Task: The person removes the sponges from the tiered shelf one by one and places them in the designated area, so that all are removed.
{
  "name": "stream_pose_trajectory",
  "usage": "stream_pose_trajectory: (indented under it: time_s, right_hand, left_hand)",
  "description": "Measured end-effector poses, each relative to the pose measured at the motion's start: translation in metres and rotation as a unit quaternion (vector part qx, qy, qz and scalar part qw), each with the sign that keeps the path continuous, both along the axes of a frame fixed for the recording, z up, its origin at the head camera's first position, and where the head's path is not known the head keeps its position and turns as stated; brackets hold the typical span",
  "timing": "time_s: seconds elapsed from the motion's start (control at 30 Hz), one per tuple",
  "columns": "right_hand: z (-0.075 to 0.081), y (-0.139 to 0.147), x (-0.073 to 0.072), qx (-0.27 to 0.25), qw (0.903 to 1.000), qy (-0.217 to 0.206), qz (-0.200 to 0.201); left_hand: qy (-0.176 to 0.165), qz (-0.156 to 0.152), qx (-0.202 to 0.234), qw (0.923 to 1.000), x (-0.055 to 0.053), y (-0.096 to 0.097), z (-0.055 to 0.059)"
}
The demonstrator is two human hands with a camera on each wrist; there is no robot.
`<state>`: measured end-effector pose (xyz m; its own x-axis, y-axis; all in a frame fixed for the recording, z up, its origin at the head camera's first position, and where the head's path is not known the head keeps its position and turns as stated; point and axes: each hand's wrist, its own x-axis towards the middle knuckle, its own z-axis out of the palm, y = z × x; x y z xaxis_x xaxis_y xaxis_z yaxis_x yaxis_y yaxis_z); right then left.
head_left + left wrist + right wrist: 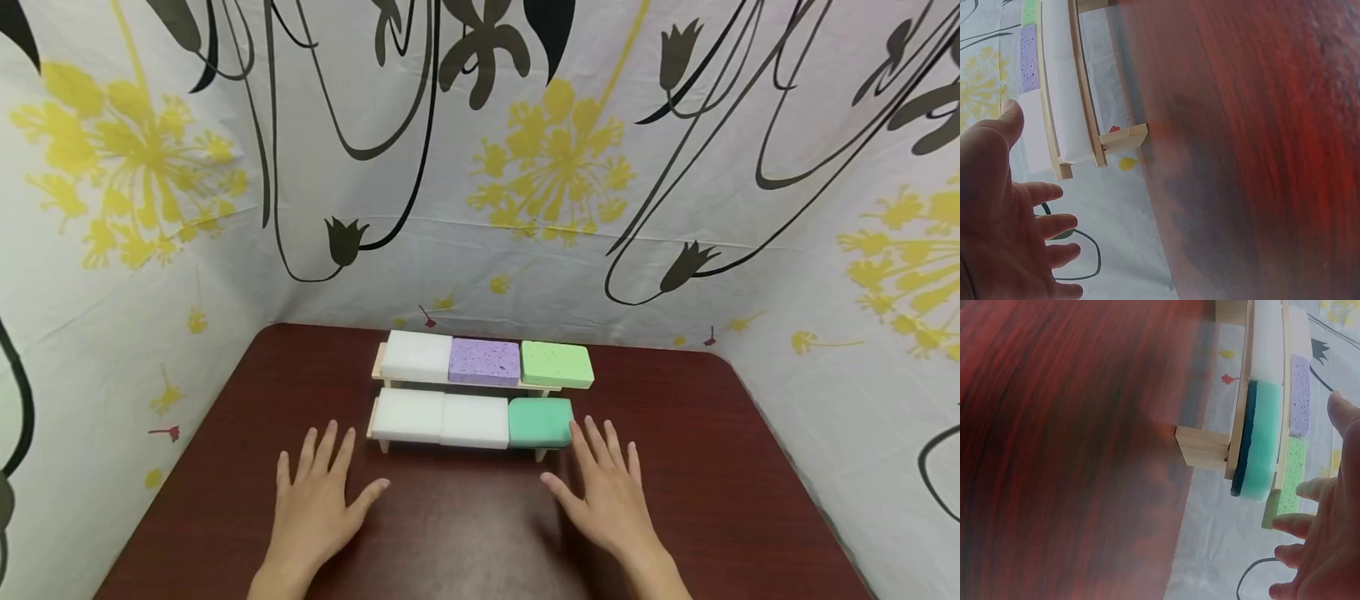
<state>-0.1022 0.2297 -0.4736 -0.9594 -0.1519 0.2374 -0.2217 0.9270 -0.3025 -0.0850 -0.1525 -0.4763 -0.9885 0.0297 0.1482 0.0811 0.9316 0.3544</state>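
Note:
Two low wooden racks (1204, 448) stand one behind the other on the table, bearing sponges. On the front rack lie two white sponges (408, 415) and a teal sponge (540, 422) with a dark scouring layer, seen in the right wrist view. The rear rack carries a white sponge (416, 356), a purple sponge (484, 362) and a light green sponge (557, 364). My left hand (315, 504) spreads its fingers left of the front rack, holding nothing. Fingers also spread, my right hand (609, 496) has its index fingertip right at the teal sponge's right edge.
The dark red-brown table (750, 500) has rounded far corners. A white cloth (555, 283) with yellow flowers and dark stems hangs behind it and along both sides.

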Motion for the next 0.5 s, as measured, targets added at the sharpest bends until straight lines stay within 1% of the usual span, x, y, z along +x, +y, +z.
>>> stream_pose_trajectory:
  time_s: [0.17, 0.37, 0.5]
  right_hand:
    - [0.004, 0.002, -0.003, -0.006, 0.9999, 0.009, 0.004]
    - [0.012, 0.012, -0.011, -0.039, 0.9983, 0.044, 0.002]
    - [0.011, 0.016, -0.017, -0.051, 0.9973, 0.053, 0.004]
  left_hand:
    - [0.014, 0.001, 0.018, 0.9998, -0.002, -0.001, -0.001]
    - [0.037, -0.008, 0.054, 0.9978, -0.011, -0.005, 0.000]
    - [0.031, -0.009, 0.067, 0.9973, -0.012, -0.009, -0.001]
